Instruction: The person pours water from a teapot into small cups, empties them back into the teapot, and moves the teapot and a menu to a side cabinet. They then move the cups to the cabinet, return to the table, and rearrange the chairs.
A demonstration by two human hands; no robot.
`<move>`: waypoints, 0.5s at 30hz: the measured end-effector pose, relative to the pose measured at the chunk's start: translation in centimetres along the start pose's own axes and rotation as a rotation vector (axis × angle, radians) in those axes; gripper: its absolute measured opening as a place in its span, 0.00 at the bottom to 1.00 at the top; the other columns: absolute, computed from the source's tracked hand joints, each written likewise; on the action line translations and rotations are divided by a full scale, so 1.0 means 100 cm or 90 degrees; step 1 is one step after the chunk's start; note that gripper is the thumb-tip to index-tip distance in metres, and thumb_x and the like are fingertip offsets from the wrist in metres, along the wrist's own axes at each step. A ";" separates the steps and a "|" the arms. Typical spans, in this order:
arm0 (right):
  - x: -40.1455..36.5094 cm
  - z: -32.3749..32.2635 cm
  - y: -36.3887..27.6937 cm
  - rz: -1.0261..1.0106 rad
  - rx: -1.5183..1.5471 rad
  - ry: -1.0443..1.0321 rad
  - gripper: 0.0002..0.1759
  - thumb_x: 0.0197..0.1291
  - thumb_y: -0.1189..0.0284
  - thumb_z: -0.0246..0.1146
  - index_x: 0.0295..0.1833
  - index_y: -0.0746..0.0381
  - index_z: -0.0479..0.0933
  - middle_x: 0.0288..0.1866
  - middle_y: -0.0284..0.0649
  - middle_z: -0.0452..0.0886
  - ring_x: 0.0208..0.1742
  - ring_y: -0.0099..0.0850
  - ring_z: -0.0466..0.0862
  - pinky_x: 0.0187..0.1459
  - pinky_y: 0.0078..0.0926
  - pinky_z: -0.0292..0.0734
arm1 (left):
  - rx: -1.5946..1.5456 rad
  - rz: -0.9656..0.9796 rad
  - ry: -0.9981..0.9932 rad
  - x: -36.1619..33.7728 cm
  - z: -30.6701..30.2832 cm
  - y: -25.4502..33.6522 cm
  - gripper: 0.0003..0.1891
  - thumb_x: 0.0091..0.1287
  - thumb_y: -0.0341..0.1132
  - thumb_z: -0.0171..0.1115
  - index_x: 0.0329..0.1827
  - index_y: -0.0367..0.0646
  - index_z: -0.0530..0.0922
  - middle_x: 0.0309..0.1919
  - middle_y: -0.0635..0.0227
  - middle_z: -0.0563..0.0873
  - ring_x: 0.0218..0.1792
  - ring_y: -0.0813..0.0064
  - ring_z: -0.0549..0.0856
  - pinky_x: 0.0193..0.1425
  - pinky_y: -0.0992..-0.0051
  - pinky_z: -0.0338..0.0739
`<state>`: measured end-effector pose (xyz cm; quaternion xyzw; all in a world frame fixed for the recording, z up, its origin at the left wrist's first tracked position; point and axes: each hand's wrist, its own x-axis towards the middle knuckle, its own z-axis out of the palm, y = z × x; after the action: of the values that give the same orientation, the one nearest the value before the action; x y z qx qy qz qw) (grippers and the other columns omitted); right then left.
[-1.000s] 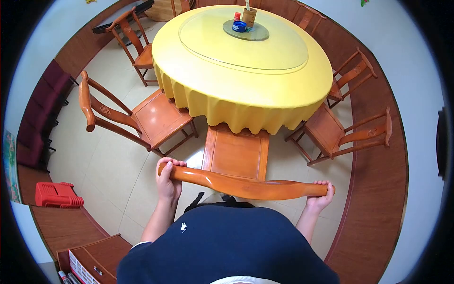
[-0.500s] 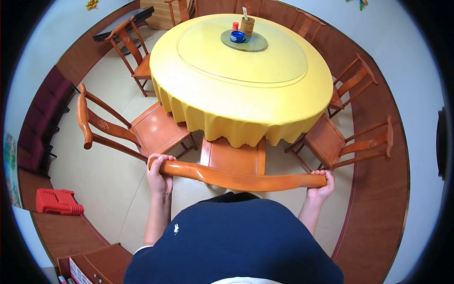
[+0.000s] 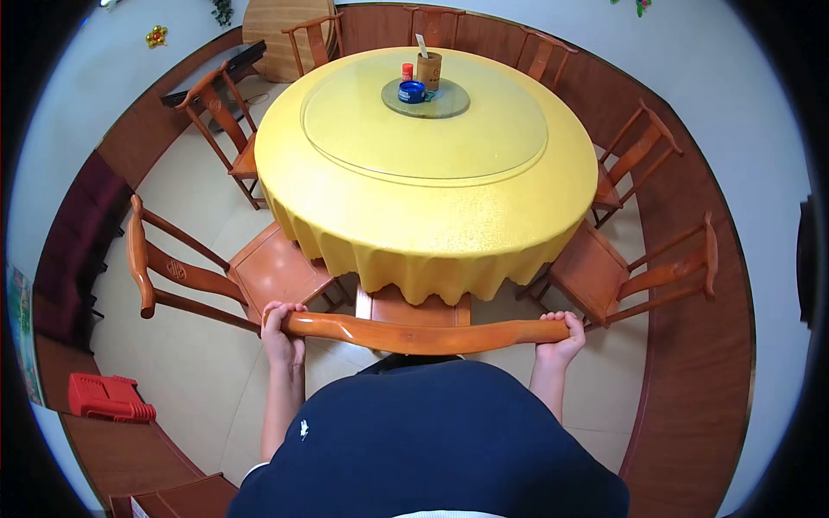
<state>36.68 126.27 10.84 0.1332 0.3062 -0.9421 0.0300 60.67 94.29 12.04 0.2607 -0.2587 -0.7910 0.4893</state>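
Both of my hands grip the curved top rail of a wooden chair (image 3: 423, 337). My left hand (image 3: 281, 332) is closed round the rail's left end, and my right hand (image 3: 563, 341) wraps the right end. Beyond the rail, a strip of the chair's seat (image 3: 410, 311) shows; its front part is hidden beneath the hanging yellow tablecloth (image 3: 414, 224). The chair's legs are hidden from me. It faces the round table, with its back close in front of my body.
A wooden chair (image 3: 276, 268) stands close on the left and another (image 3: 591, 268) on the right. More chairs ring the table. A glass turntable (image 3: 363, 138) carries a brown holder (image 3: 429, 71) and a blue round container (image 3: 412, 91). A red case (image 3: 108, 397) lies at the left.
My view has tilted up, so the table and surrounding chairs sit lower. The held chair is nearer the table, and less of its seat shows. Both hands keep their grip.
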 end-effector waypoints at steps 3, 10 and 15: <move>0.003 0.003 0.006 0.001 -0.006 0.006 0.03 0.42 0.75 0.53 0.25 0.60 0.67 0.21 0.37 0.71 0.25 0.31 0.71 0.33 0.31 0.70 | 0.014 0.006 0.010 0.006 -0.004 -0.003 0.04 0.51 0.23 0.51 0.30 0.40 0.68 0.22 0.62 0.75 0.27 0.67 0.75 0.39 0.67 0.72; 0.009 0.010 0.012 0.015 -0.018 -0.020 0.03 0.41 0.75 0.53 0.26 0.60 0.66 0.22 0.37 0.69 0.25 0.31 0.70 0.33 0.30 0.68 | 0.011 0.010 0.033 0.008 -0.003 -0.002 0.04 0.51 0.24 0.50 0.30 0.40 0.68 0.22 0.62 0.75 0.28 0.67 0.75 0.40 0.67 0.72; 0.007 0.010 0.013 0.001 -0.023 -0.009 0.05 0.42 0.74 0.54 0.27 0.59 0.65 0.22 0.37 0.68 0.26 0.31 0.69 0.33 0.29 0.68 | 0.029 0.020 0.012 0.008 -0.003 0.000 0.04 0.52 0.25 0.49 0.31 0.40 0.67 0.22 0.61 0.75 0.28 0.67 0.76 0.41 0.67 0.72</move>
<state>35.94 124.62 10.73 0.1265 0.3226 -0.9374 0.0351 60.58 93.56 11.70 0.2750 -0.2764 -0.7747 0.4978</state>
